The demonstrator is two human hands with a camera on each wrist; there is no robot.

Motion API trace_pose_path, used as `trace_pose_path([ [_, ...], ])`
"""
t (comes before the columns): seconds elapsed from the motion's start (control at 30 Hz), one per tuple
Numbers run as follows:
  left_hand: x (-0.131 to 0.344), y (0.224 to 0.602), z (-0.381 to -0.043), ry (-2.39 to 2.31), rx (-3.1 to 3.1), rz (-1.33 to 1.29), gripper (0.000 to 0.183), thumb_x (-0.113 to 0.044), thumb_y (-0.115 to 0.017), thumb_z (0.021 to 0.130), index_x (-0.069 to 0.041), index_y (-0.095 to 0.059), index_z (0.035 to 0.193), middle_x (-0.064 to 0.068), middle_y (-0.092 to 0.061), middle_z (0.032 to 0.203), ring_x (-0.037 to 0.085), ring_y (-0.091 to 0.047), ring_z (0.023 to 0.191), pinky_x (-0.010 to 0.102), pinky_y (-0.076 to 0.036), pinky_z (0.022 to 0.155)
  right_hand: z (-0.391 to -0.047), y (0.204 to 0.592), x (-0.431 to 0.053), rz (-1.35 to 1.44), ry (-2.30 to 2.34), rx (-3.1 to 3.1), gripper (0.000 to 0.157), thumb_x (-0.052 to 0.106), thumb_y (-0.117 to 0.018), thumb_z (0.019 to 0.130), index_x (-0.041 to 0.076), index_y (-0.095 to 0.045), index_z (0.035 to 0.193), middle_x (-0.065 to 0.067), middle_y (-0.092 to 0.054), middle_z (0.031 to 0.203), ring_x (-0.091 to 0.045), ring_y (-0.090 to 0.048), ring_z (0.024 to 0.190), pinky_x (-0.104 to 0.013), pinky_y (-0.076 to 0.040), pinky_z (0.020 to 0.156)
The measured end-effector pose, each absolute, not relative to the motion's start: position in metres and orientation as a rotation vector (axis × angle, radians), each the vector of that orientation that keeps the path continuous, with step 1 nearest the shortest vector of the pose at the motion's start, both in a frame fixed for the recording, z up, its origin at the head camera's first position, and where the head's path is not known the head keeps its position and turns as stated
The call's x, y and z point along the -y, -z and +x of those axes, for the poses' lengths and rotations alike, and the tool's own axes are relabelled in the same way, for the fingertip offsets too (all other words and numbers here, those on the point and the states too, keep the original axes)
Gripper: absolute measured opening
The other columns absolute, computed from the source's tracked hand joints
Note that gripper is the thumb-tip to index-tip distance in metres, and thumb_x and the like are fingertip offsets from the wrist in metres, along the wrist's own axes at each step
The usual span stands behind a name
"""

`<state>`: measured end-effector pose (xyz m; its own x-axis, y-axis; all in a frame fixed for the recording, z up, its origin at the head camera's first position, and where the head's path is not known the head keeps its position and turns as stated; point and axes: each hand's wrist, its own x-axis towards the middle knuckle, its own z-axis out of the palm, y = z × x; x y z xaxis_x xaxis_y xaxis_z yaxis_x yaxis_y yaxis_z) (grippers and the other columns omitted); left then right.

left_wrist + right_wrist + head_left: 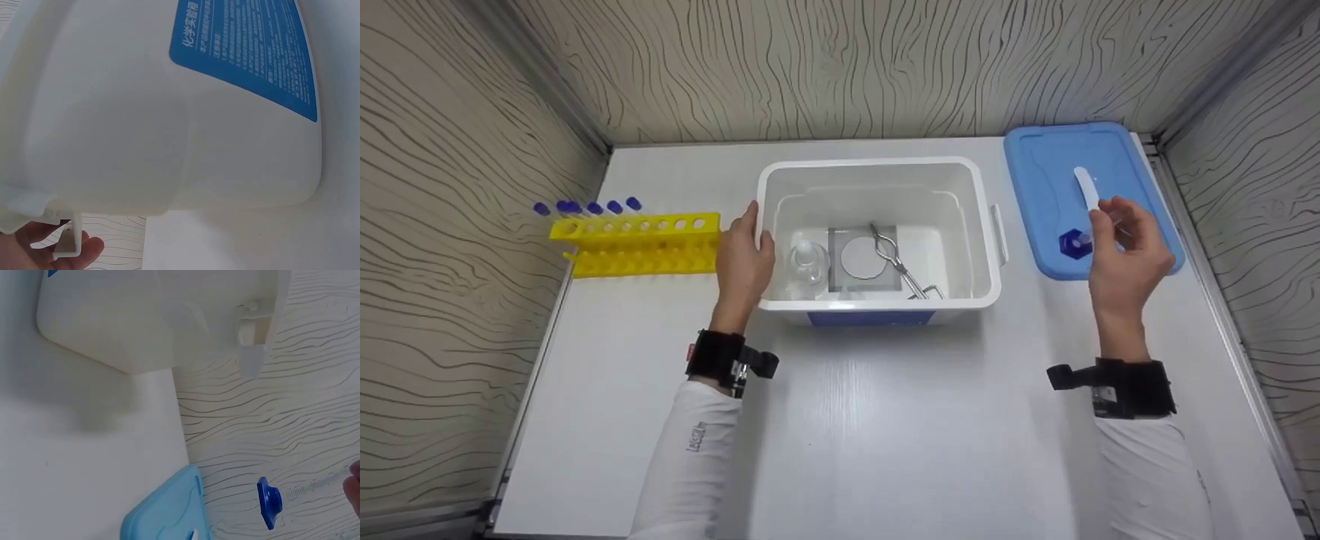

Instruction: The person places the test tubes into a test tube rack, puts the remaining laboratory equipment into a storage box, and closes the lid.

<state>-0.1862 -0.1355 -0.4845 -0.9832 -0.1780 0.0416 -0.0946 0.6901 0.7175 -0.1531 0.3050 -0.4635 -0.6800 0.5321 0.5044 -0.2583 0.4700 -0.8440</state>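
My right hand (1129,244) pinches a clear graduated cylinder (315,488) with a blue hexagonal base (270,502). It is over the blue lid (1039,187) in the head view, base turned toward the box. My left hand (744,259) is at the left side of the white plastic box (877,306), its fingers curled round the side handle (70,242). Inside the box are a clear glass vessel with a white top (808,262), a wire gauze with a white round centre (864,257) and metal crucible tongs (901,266).
To the left of the box stands a yellow test tube rack (637,232), with several blue-topped tubes (615,206) along its back. A white strip-like tool (1085,184) lies over the blue lid. Patterned walls (840,75) enclose the white table (885,420) at the back and sides.
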Motion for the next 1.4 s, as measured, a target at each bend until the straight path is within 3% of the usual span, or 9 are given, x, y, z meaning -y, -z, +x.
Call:
trace_pose_path([
  [0.1, 0.135, 0.485, -0.186, 1.176, 2.784, 0.223, 0.053, -0.016, -0.053, 0.099, -0.007, -0.042, 0.15, 0.021, -0.061, 0.133, 0.033, -0.06, 0.124, 0.045, -0.047, 0.11, -0.159, 0.447, -0.297, -0.121, -1.256, 1.95, 0.02, 0.009, -0.072, 0.089, -0.001, -0.071, 0.107, 0.02, -0.069, 0.094, 0.002, -0.066, 0.084, -0.014, -0.054, 0.084],
  [0.33, 0.135, 0.484, -0.186, 1.18, 2.792, 0.223, 0.054, -0.017, -0.053, 0.099, -0.007, -0.041, 0.151, 0.021, -0.061, 0.133, 0.032, -0.06, 0.124, 0.045, -0.047, 0.11, -0.168, 0.418, -0.271, 0.117, -1.148, 1.979, 0.019, 0.005, -0.074, 0.087, -0.006, -0.071, 0.102, -0.015, -0.074, 0.096, 0.003, -0.065, 0.091, -0.015, -0.055, 0.09],
  [0.5, 0.136, 0.482, -0.185, 1.172, 2.801, 0.234, 0.054, -0.017, -0.052, 0.1, -0.007, -0.041, 0.151, 0.02, -0.06, 0.135, 0.032, -0.059, 0.125, 0.045, -0.047, 0.111, -0.172, 0.401, -0.254, 0.261, -1.12, 1.997, 0.019, -0.003, -0.076, 0.082, -0.006, -0.071, 0.1, -0.023, -0.071, 0.093, 0.008, -0.061, 0.091, -0.01, -0.053, 0.088],
  [0.97, 0.136, 0.484, -0.186, 1.152, 2.811, 0.244, 0.054, -0.018, -0.053, 0.099, -0.008, -0.041, 0.151, 0.02, -0.061, 0.134, 0.032, -0.06, 0.124, 0.044, -0.047, 0.111, -0.175, 0.384, -0.217, 0.569, -1.139, 2.106, 0.024, -0.004, -0.078, 0.079, -0.003, -0.071, 0.103, -0.018, -0.073, 0.092, 0.012, -0.061, 0.092, -0.009, -0.053, 0.087],
  [1.17, 0.138, 0.484, -0.185, 1.18, 2.826, 0.271, 0.055, -0.019, -0.053, 0.1, -0.009, -0.04, 0.152, 0.018, -0.058, 0.14, 0.03, -0.056, 0.131, 0.044, -0.044, 0.113, -0.18, 0.394, -0.201, 0.736, -1.115, 2.242, 0.022, 0.003, -0.077, 0.082, -0.003, -0.07, 0.103, -0.016, -0.072, 0.091, -0.017, -0.07, 0.085, -0.006, -0.052, 0.084],
  [1.4, 0.136, 0.483, -0.186, 1.202, 2.824, 0.27, 0.055, -0.018, -0.053, 0.1, -0.009, -0.039, 0.152, 0.018, -0.057, 0.142, 0.029, -0.055, 0.133, 0.044, -0.043, 0.114, -0.187, 0.411, -0.193, 0.832, -1.07, 2.469, 0.022, 0.012, -0.074, 0.088, -0.002, -0.069, 0.104, -0.015, -0.073, 0.095, -0.024, -0.07, 0.087, -0.031, -0.061, 0.084],
])
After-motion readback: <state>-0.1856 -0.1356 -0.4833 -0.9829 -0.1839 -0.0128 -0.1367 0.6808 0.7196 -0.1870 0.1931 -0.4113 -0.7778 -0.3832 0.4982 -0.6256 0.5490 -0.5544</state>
